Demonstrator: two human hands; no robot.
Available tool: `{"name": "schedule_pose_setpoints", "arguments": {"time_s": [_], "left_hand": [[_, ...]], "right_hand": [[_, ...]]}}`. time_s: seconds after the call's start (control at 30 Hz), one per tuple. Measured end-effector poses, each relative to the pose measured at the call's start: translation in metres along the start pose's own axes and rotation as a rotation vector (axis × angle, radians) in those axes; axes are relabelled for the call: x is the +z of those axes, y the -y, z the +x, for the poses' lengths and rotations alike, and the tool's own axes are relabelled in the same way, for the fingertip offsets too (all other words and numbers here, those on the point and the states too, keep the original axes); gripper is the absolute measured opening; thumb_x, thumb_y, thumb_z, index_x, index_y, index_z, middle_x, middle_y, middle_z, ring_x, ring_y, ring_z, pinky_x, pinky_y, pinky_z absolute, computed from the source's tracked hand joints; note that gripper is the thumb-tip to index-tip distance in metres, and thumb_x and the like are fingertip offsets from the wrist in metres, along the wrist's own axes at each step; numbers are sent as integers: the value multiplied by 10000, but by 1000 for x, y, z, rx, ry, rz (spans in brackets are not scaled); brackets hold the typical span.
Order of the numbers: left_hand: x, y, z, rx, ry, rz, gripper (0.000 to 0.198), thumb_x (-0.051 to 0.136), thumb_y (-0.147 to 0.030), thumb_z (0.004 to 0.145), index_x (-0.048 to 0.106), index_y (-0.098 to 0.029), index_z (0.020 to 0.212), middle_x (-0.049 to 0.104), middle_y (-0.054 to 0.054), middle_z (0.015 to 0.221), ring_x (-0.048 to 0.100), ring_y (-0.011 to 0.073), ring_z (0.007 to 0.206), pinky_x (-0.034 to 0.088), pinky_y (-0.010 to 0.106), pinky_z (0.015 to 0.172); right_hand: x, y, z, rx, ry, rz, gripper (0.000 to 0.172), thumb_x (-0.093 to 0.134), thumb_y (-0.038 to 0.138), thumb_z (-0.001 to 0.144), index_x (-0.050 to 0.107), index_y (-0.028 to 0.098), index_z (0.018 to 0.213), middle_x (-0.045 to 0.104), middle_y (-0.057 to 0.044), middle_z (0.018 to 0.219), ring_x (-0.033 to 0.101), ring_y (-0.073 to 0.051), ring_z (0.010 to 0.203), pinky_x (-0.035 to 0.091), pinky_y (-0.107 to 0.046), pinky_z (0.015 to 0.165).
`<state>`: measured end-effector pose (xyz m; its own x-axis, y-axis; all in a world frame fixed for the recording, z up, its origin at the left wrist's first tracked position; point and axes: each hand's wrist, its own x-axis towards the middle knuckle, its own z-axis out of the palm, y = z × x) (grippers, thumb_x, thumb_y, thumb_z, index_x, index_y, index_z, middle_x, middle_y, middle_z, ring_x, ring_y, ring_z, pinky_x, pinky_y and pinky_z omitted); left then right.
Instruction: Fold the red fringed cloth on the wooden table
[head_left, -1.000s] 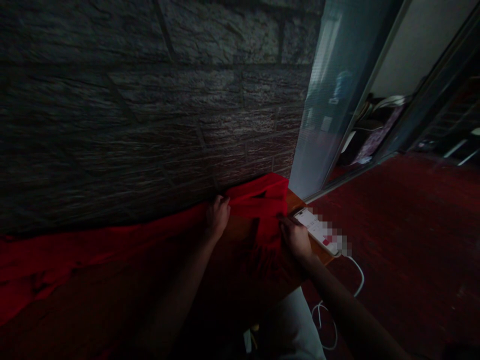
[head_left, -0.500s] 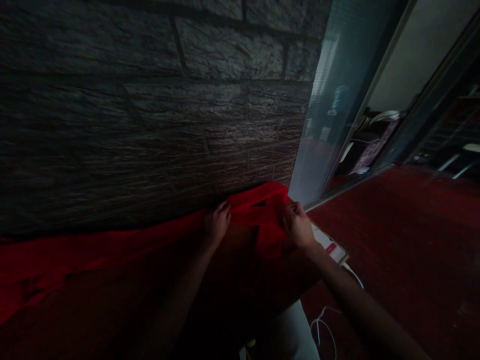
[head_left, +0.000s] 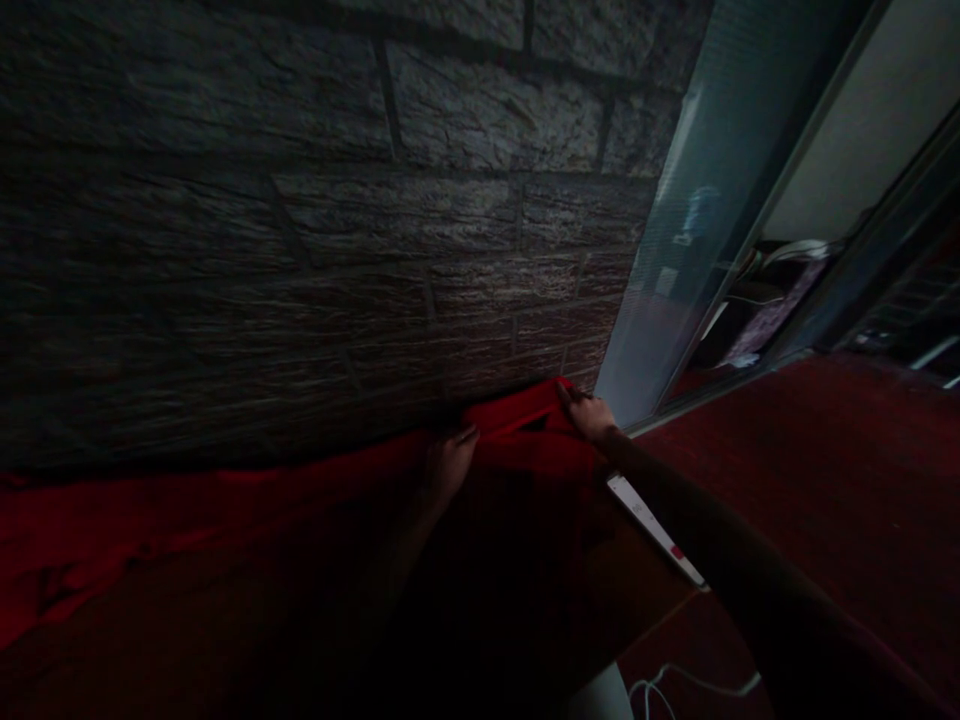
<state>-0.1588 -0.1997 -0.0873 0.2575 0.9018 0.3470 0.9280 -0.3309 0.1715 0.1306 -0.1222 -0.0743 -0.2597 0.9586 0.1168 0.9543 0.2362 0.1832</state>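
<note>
Cloth (head_left: 510, 410), probably one piece, in one left hand (head_left: 451, 466), one right hand (head_left: 594, 417).

The cloth (head_left: 517, 412) is laid along the table (head_left: 637, 600), from the right hand (head_left: 592, 414) past the left hand (head_left: 451, 464) and far to its left. Behind both hands, it is backed by the wall (head_left: 450, 220). Before the right hand, the phone (head_left: 651, 525) is set on the table; behind, a glass panel (head_left: 667, 260) is placed.
</note>
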Motion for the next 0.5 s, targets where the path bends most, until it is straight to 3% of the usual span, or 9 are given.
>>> {"name": "schedule_pose_setpoints", "arguments": {"time_s": [0.1,0.17,0.27,0.33,0.43,0.5], "left_hand": [[3,-1,1,9,-24,10,351,507,-82,913,729,-242,1132,666,32,1286,651,220,1132,516,345,992],[4,-3,1,12,-23,23,360,502,-73,907,728,-245,1129,667,30,1287,649,222,1128,514,350,986],[0,-6,1,23,-22,75,391,513,-78,890,695,-241,1195,642,49,1323,636,243,1123,507,375,973],[-5,-9,2,59,-36,119,404,514,-95,892,664,-221,1246,612,77,1360,617,268,1131,492,413,974],[-12,-12,3,166,-7,125,345,474,-99,919,695,-185,1170,642,113,1305,614,272,1089,498,426,936],[-14,-13,4,218,42,107,302,459,-107,938,727,-176,1059,692,110,1198,623,250,1049,518,389,893]], "right_hand": [[7,-6,-7,58,-85,80,618,344,118,948,255,177,1557,570,-230,1339,691,-264,995,553,-391,863],[9,-8,-9,42,-127,125,604,384,104,935,326,177,1532,551,-223,1368,662,-267,1078,540,-397,912],[6,-11,-8,-88,-201,141,564,392,72,930,427,186,1480,431,-184,1490,468,-270,1342,437,-449,1061],[-1,-14,-7,-232,-224,130,551,397,53,927,465,192,1456,380,-151,1530,369,-265,1414,352,-471,1128],[-7,-16,-7,-386,-150,113,564,424,-7,879,533,173,1402,480,-152,1462,475,-251,1338,384,-418,1108],[-4,-16,-8,-338,-136,114,577,440,-22,847,550,155,1385,566,-176,1373,592,-257,1206,475,-389,1008]]}}
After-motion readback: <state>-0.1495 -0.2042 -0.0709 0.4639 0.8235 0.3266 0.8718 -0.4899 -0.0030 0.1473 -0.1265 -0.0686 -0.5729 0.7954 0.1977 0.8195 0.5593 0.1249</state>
